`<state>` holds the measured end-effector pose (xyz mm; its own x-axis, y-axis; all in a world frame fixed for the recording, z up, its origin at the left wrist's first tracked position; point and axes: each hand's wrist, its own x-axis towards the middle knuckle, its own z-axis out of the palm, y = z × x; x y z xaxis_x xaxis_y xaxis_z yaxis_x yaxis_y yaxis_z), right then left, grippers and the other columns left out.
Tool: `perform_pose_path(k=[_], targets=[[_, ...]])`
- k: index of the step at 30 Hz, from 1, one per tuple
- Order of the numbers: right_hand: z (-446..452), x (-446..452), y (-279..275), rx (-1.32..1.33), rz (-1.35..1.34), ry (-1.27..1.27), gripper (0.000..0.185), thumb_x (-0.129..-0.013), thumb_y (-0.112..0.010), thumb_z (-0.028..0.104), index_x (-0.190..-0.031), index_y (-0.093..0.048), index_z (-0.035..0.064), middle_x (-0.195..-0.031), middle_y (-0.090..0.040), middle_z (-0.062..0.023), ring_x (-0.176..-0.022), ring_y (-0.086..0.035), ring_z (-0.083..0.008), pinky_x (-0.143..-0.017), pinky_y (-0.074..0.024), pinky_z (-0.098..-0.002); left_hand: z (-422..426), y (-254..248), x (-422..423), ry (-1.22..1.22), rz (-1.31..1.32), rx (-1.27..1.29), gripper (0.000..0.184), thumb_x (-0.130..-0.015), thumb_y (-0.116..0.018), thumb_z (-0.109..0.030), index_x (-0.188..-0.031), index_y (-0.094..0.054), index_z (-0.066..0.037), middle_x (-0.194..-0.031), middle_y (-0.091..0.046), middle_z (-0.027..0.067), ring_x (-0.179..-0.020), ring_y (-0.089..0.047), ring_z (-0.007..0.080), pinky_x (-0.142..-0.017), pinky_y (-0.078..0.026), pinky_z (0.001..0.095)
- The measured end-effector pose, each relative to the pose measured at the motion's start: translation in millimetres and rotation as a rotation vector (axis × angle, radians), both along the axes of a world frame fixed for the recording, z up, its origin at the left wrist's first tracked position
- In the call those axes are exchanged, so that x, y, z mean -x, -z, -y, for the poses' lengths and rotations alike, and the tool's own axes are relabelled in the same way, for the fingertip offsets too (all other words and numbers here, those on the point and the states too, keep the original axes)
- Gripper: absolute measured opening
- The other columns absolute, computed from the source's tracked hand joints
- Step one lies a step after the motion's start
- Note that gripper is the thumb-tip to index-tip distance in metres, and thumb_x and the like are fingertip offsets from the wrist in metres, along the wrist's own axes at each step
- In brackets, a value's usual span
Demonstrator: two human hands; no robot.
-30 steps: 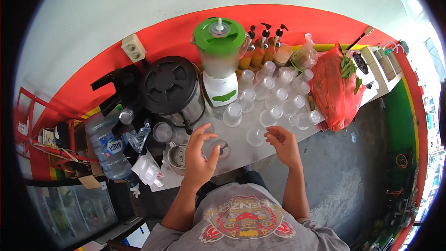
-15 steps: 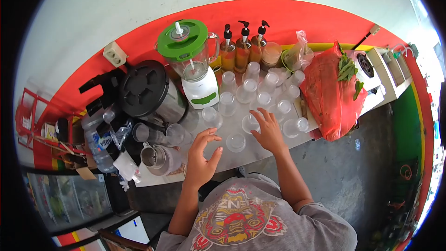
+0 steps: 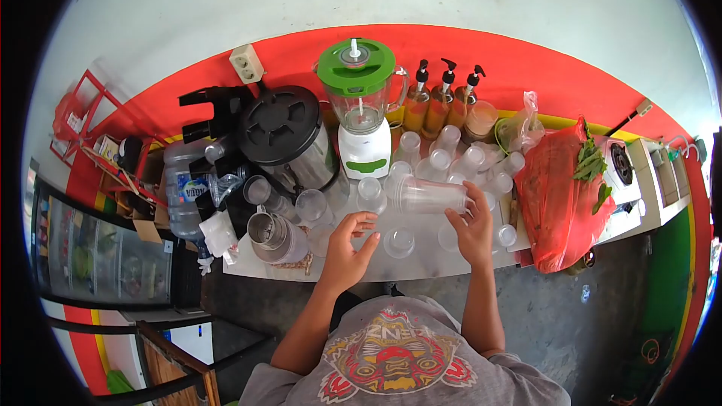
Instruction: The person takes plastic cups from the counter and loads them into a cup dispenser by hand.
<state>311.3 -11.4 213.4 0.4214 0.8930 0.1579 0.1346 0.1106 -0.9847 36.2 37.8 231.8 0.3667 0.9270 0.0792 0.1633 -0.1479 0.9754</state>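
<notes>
My right hand (image 3: 472,231) grips a clear plastic cup (image 3: 427,195) by one end and holds it on its side above the table. It may be several nested cups; I cannot tell. My left hand (image 3: 347,257) is empty, fingers curved and thumb apart, left of the held cup. Between my hands an upside-down clear cup (image 3: 398,243) stands near the table's front edge. Several more upturned cups stand behind, among them one (image 3: 371,194) just beyond my left fingertips.
A green-lidded blender (image 3: 363,146) stands at the back, beside a large black-lidded container (image 3: 280,128). Pump bottles (image 3: 438,109) line the wall. A red plastic bag (image 3: 553,195) fills the right side, near a stove (image 3: 620,165). A metal-topped jug (image 3: 272,234) stands at left.
My right hand has lifted a cup and tipped it onto its side. My left hand keeps nearly the same pose. The whole view has shifted, so things appear lower and further right.
</notes>
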Motion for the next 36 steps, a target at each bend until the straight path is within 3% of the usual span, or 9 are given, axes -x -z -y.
perform_pose_path(k=[1, 3, 7, 9, 12, 16, 18, 28, 36], targets=[[2.6, 0.1, -1.1, 0.001, 0.004, -0.009, 0.069, -0.091, -0.078, -0.001, -0.154, -0.049, 0.0019, -0.14, -0.06, -0.01, -0.123, -0.062, -0.0185, -0.092, -0.0567, -0.0341, 0.1, -0.8, -4.3, -0.009, 0.004, 0.001, 0.034, -0.096, -0.072, -0.008, -0.129, -0.066, -0.004, -0.134, -0.069, 0.0119, -0.116, -0.07, 0.0229, -0.098, -0.052, 0.037], [12.0, 2.1, -6.6, -0.076, -0.284, -0.062, 0.07, -0.092, -0.078, 0.0, -0.154, -0.046, -0.0004, -0.138, -0.061, -0.0134, -0.119, -0.064, -0.0209, -0.093, -0.0569, -0.0338, 2.7, -3.4, -12.6, 0.0, 0.08, 0.014, 0.042, -0.099, -0.07, -0.007, -0.139, -0.061, 0.001, -0.132, -0.069, 0.0121, -0.115, -0.068, 0.0181, -0.099, -0.052, 0.0339], [26.4, 13.9, -17.2, -0.093, -0.406, -0.097, 0.071, -0.093, -0.077, 0.001, -0.155, -0.043, -0.0011, -0.138, -0.061, -0.0139, -0.119, -0.065, -0.0209, -0.093, -0.0582, -0.0352, 7.8, -10.4, -22.0, 0.018, 0.171, 0.016, 0.042, -0.1, -0.069, -0.008, -0.14, -0.062, 0.001, -0.13, -0.071, 0.0119, -0.11, -0.068, 0.017, -0.097, -0.052, 0.0331], [30.7, 16.7, -14.0, -0.087, -0.465, -0.087, 0.07, -0.094, -0.076, 0.002, -0.155, -0.043, -0.0003, -0.138, -0.061, -0.0137, -0.119, -0.065, -0.0204, -0.092, -0.0593, -0.0354, 9.3, -14.1, -20.1, 0.031, 0.141, -0.072, 0.039, -0.099, -0.07, -0.012, -0.136, -0.068, -0.001, -0.117, -0.077, 0.0117, -0.104, -0.071, 0.0181, -0.093, -0.053, 0.0345], [33.2, 19.9, -11.9, -0.081, -0.457, -0.097, 0.068, -0.094, -0.076, 0.002, -0.154, -0.043, -0.0003, -0.137, -0.062, -0.0136, -0.118, -0.065, -0.0199, -0.091, -0.0597, -0.035, 12.9, -27.7, -14.8, -0.018, -0.048, -0.152, 0.035, -0.096, -0.071, -0.009, -0.13, -0.071, -0.001, -0.108, -0.079, 0.0111, -0.098, -0.072, 0.0193, -0.087, -0.054, 0.0348], [35.7, 23.9, -15.4, -0.074, -0.449, -0.09, 0.067, -0.095, -0.076, 0.001, -0.154, -0.044, -0.0007, -0.136, -0.062, -0.0137, -0.116, -0.066, -0.0195, -0.09, -0.0598, -0.0347, 14.9, -30.8, -15.0, -0.043, -0.077, -0.245, 0.036, -0.093, -0.072, -0.006, -0.129, -0.071, -0.001, -0.106, -0.079, 0.012, -0.092, -0.072, 0.0218, -0.084, -0.054, 0.0368], [36.7, 25.8, -16.2, -0.062, -0.4, -0.093, 0.066, -0.095, -0.075, 0.007, -0.153, -0.044, -0.0001, -0.132, -0.066, -0.0131, -0.115, -0.067, -0.0204, -0.09, -0.0586, -0.0366, 14.7, -30.1, -16.1, -0.066, -0.06, -0.438, 0.037, -0.092, -0.072, -0.004, -0.128, -0.071, -0.001, -0.105, -0.079, 0.0127, -0.09, -0.073, 0.0241, -0.083, -0.055, 0.0376], [37.3, 33.2, -19.1, -0.049, -0.377, -0.099, 0.066, -0.094, -0.075, 0.005, -0.152, -0.045, -0.0009, -0.131, -0.064, -0.0124, -0.113, -0.067, -0.0195, -0.09, -0.059, -0.0358, 20.8, -30.2, -15.2, -0.103, -0.066, -0.396, 0.047, -0.089, -0.071, 0.0, -0.136, -0.064, 0.0, -0.094, -0.077, 0.0129, -0.081, -0.071, 0.0232, -0.08, -0.055, 0.0342], [36.8, 43.0, -12.5, -0.077, -0.473, -0.132, 0.08, -0.09, -0.08, 0.0, -0.158, -0.038, 0.0017, -0.142, -0.059, -0.0115, -0.128, -0.061, -0.0215, -0.104, -0.0542, -0.0362, 19.3, -24.3, -11.3, -0.135, -0.045, -0.228, 0.054, -0.087, -0.075, -0.001, -0.139, -0.058, -0.001, -0.077, -0.064, 0.0036, -0.073, -0.059, 0.0135, -0.073, -0.05, 0.0317]])
